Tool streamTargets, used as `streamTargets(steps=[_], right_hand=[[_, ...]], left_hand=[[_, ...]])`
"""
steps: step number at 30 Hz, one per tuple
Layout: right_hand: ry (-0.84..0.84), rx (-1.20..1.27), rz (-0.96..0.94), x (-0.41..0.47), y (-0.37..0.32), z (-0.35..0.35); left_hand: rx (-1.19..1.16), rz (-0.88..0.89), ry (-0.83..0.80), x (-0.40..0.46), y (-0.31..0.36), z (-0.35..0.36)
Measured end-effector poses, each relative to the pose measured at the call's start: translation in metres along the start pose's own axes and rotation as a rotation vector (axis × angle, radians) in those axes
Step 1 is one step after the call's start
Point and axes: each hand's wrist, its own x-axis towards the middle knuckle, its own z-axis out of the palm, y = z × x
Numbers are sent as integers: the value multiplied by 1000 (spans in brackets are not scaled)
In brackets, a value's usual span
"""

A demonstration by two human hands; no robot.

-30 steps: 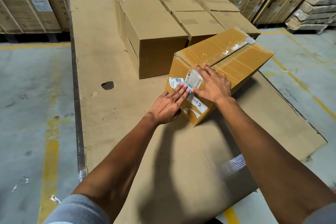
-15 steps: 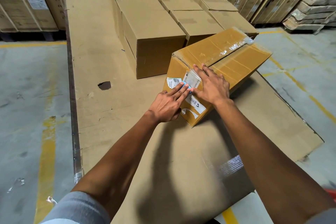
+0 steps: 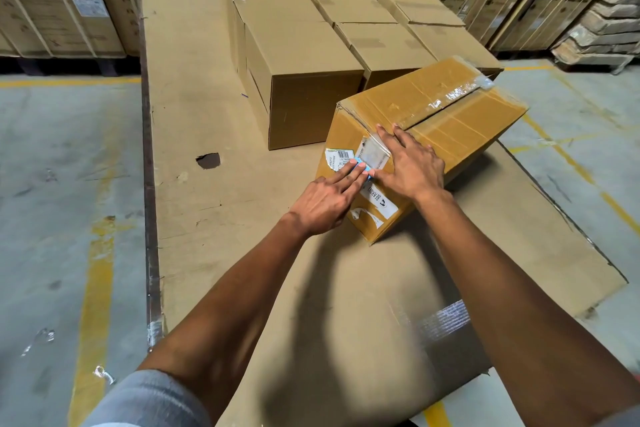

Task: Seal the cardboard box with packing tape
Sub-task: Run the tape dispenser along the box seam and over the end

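Both hands lie flat on the near end of the cardboard box (image 3: 446, 125), fingers spread and clamped on nothing. Starting at the left, the bare cardboard sheet (image 3: 194, 107) under everything runs wide and open toward its dark left edge, with a torn hole (image 3: 208, 160) well clear of me; that is my free room for swinging the box. My left hand (image 3: 329, 199) comes in low, its fingertips (image 3: 360, 166) pressing on the white label (image 3: 341, 159) and touching a small blue thing I cannot identify. Just right of it, my right hand (image 3: 412, 163) lies higher, fingers reaching up the clear tape end (image 3: 372, 149) toward the top edge.

The box sits straight ahead of me and a little right, touching both palms. Its long axis runs away from me and to the right, so the top seam slants up to the far right corner, where loose clear tape (image 3: 464, 90) lies crinkled. My right hand is nearer that seam, so I judge it should run the pressing along it while the left steadies the end face.

Behind the box, the stacked plain boxes (image 3: 304, 55) stand close to its far left side, leaving little room there. To the right, the sheet's edge lies near, with concrete floor (image 3: 571, 121) beyond.
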Motion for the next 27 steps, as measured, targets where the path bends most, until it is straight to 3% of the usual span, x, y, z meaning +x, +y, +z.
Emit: streamTargets(steps=[17,22,25,27], right_hand=[[-58,74,-50,2,9,3],[-19,64,-22,0,6,5],[-9,75,-31,3,8,7],[-9,64,-35,5,9,8]], left_hand=[[-166,-32,-5,0,3,-13],[-246,34,-153,-14,9,1],[-103,30,-327,-50,21,37],[-69,-6,-348,-61,26,49]])
